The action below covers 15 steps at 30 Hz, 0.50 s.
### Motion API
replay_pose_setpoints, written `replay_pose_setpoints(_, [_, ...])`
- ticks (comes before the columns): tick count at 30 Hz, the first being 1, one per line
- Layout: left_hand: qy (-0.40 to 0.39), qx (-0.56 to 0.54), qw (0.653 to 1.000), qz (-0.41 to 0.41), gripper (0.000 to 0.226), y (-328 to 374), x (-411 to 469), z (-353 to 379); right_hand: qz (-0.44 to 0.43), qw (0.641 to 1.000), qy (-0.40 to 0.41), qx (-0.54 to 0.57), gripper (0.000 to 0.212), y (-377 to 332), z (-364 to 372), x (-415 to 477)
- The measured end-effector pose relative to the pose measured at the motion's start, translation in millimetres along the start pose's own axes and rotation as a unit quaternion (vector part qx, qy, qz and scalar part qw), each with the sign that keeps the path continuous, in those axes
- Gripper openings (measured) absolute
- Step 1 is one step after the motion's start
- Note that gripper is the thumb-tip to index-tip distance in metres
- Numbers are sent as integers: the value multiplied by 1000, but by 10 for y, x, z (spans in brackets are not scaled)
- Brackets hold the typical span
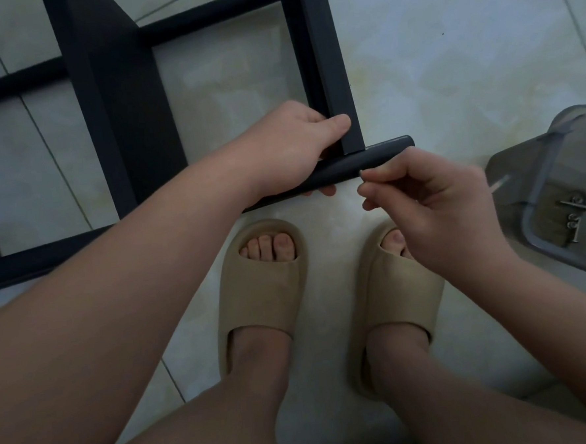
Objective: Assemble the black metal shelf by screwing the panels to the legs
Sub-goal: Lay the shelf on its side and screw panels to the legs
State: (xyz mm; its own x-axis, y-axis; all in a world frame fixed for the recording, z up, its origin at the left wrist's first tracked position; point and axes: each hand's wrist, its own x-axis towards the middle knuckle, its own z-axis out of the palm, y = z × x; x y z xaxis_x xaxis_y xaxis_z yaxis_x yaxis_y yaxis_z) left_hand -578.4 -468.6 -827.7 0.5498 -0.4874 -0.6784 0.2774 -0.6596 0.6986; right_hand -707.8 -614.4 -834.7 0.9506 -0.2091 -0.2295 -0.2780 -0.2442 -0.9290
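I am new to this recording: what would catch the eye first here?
Two bare hands meet at the centre: the left hand grips a black leg against the black frame, and the right hand hovers beside its end. Below stand beige slippers; at right, a clear box with screws.

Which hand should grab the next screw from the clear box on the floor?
Right. The right hand is nearer the clear box holding the screws; whether its pinched fingers hold anything is unclear. The left hand grips the black leg against the panel, steadying the joint.
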Motion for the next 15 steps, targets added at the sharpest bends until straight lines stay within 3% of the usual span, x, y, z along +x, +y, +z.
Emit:
replay_pose_setpoints(3, [-3,5,1000,-3,54,7,-9,-1,71,992,34,95,16,-44,44,-11])
replay_pose_setpoints(8, [-6,5,1000,-6,53,25,-27,-3,123,968,54,214,17,-154,88,-9])
replay_pose_setpoints(15, [-8,4,1000,-8,54,33,-33,-4,138,967,54,206,20,-172,89,33])
